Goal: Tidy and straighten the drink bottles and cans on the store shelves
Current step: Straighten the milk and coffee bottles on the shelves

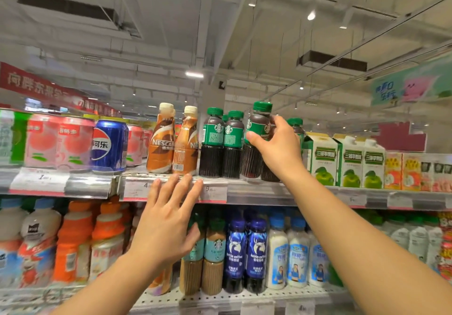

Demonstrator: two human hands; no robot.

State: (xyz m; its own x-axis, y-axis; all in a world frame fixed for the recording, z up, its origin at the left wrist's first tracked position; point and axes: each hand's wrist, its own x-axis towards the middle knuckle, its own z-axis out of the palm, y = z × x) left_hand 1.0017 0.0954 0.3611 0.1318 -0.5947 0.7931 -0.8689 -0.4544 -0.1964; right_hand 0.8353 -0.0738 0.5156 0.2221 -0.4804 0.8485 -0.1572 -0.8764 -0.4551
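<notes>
Bottle with the green cap (257,141) sits on the upper shelf (269,192), tilted a bit, right next to two matching dark coffee bottles (221,143). From my feed the right hand (278,148) is wrapped around its label, thumb in front, fingers behind. Left hand (166,221) is spread wide and holding nothing, fingertips up by the shelf edge just below the Nescafe bottles (171,141).

Above top shelf edge (256,190): open air over green bottle caps (215,111), free reach. Shelf front packed: Nescafé bottles (161,141), Pepsi can (108,144), apple cartons (325,160) touching, no gaps between.
</notes>
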